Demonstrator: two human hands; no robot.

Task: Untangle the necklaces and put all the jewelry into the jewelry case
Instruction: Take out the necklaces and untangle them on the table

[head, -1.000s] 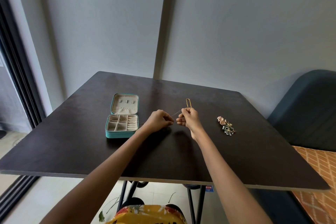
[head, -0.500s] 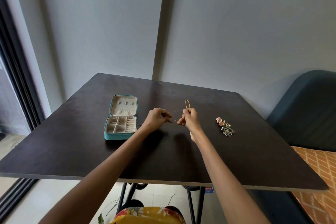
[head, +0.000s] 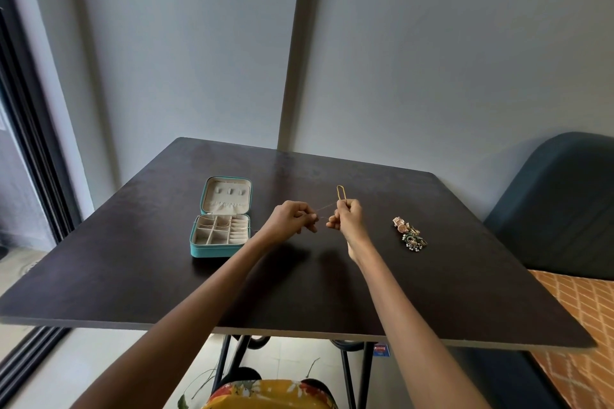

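A person worked at a dark worktop (head: 299, 292), both hands raised just above its middle. The left hand (head: 289, 222) pinched one end of a fine chain (head: 324, 208), its grip clenched on the strand; the right hand (head: 347, 219) held the other end, fingers curled round it, with a narrow gold loop (head: 340, 192) standing up out of the fist. The chain ran almost taut between the two hands, so thin that it could barely be made out, and whether a knot remained in it could not be told.

To the left sat the teal jewelry case (head: 219, 251), lid open, its cream compartments showing what appeared to be a thin chain lying across the back row. To the right, well apart from the hands, a small heap of earrings and other jewelry (head: 409, 233) lay on the worktop, not yet put away.

The risk lay in the pull itself: a sharp tug on so fine a strand would probably tighten any tangle left in it, or snap a link. A slackened pinch on either side could let the chain drop and bunch on the dark surface, where it would be hard to find.
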